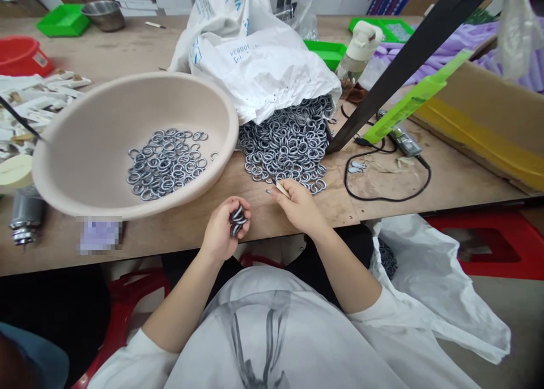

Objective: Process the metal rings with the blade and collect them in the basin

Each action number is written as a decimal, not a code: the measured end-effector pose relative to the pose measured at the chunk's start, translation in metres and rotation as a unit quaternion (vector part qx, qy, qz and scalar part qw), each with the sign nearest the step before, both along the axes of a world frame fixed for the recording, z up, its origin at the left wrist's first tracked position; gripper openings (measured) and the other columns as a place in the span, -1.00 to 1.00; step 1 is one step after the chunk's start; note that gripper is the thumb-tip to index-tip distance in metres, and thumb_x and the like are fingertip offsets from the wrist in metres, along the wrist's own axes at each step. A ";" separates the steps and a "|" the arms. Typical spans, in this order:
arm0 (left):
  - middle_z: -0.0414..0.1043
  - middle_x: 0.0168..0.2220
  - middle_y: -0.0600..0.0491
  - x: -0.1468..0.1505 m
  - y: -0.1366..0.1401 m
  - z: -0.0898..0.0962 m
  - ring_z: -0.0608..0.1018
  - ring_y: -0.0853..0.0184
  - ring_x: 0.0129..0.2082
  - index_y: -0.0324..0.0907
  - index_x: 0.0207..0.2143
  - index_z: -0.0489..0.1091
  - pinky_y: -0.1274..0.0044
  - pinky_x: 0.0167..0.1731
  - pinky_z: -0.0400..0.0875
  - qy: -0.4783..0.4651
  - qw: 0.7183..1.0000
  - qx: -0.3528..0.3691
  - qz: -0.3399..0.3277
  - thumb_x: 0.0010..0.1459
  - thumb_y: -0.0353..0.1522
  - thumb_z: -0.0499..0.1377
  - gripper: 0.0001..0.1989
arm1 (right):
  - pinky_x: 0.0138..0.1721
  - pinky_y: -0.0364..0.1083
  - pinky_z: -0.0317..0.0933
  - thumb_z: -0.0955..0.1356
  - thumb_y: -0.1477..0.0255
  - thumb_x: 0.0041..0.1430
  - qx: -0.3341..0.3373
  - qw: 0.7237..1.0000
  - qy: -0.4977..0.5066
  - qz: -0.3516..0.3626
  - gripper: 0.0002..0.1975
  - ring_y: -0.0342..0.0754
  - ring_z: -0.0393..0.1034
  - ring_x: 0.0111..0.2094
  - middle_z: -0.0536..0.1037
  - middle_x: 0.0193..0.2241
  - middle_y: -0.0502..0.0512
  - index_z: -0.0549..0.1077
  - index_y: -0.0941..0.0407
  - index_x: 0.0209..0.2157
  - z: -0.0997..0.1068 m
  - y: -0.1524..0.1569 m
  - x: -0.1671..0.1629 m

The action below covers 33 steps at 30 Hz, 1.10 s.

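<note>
Several grey rings (238, 221) are in the left hand (221, 229), whose fingers are curled around them, above the front part of the bench (170, 230). The right hand (301, 206) holds firmly a thin pale tool (283, 190), just in front of a big pile of similar rings (284, 142). This pile lies at the mouth of a white sack (263, 66). To its left stands a wide beige basin (102, 105), with a smaller heap of rings (165, 168) inside.
</note>
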<state>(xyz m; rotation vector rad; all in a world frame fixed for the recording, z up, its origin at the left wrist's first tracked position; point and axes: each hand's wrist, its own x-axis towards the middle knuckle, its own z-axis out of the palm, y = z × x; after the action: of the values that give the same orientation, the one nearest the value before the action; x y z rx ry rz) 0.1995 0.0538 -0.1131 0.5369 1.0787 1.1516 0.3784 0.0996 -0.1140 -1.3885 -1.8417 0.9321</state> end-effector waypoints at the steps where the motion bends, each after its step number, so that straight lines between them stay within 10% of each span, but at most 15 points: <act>1: 0.33 -0.55 0.13 0.002 0.000 -0.002 0.33 0.49 -0.68 -0.20 -0.42 0.36 0.68 -0.77 0.03 0.021 1.000 0.010 0.002 0.07 -0.17 0.21 -0.73 | -0.29 -0.10 0.16 0.27 0.23 0.32 -0.035 0.997 0.072 0.021 -0.73 -0.08 0.30 -0.35 0.43 -0.40 0.03 0.43 0.12 -0.35 0.001 -0.002 0.000; 6: 0.26 -0.56 0.17 0.017 -0.004 -0.014 0.22 0.54 -0.65 -0.20 -0.39 0.37 0.68 -0.69 0.06 0.140 0.981 0.131 -0.038 0.13 -0.03 0.26 -0.60 | -0.47 -0.15 0.10 0.34 0.03 0.20 -0.150 0.955 0.251 0.050 -0.59 -0.17 0.15 -0.52 0.31 -0.55 -0.08 0.36 0.10 -0.43 0.010 -0.020 -0.009; 14: 0.22 -0.58 0.15 0.027 -0.009 -0.008 0.19 0.53 -0.63 -0.21 -0.46 0.34 0.69 -0.69 0.05 0.063 0.988 0.131 -0.054 0.21 -0.04 0.20 -0.58 | -0.30 -0.11 0.22 0.39 -0.02 0.16 -0.068 0.962 0.263 0.025 -0.56 -0.11 0.30 -0.37 0.43 -0.40 -0.01 0.41 0.09 -0.30 0.007 -0.029 -0.013; 26: 0.11 -0.66 0.22 0.029 -0.011 0.007 0.08 0.55 -0.70 -0.18 -0.51 0.27 0.68 -0.73 -0.01 -0.012 0.996 0.076 -0.044 -0.01 0.03 0.34 -0.50 | -0.44 -0.12 -0.04 0.20 0.07 0.37 0.097 0.987 0.033 0.122 -0.51 -0.16 0.16 -0.52 0.30 -0.57 -0.05 0.30 0.10 -0.52 0.016 -0.043 0.001; 33: 0.23 -0.63 0.08 0.013 -0.031 0.022 0.22 0.45 -0.63 -0.19 -0.59 0.30 0.55 -0.60 0.10 0.078 0.965 0.186 -0.168 0.22 -0.03 0.17 -0.51 | -0.37 -0.12 0.06 0.20 0.09 0.39 0.043 0.994 -0.098 -0.010 -0.57 -0.07 0.35 -0.40 0.47 -0.47 0.00 0.44 0.09 -0.39 0.000 -0.001 0.001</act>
<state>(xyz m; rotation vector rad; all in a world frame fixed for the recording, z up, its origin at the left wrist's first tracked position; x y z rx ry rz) 0.2130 0.0231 -0.0913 1.0793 0.8614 1.0232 0.3799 0.0985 -0.1138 -1.4854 -1.9834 0.7181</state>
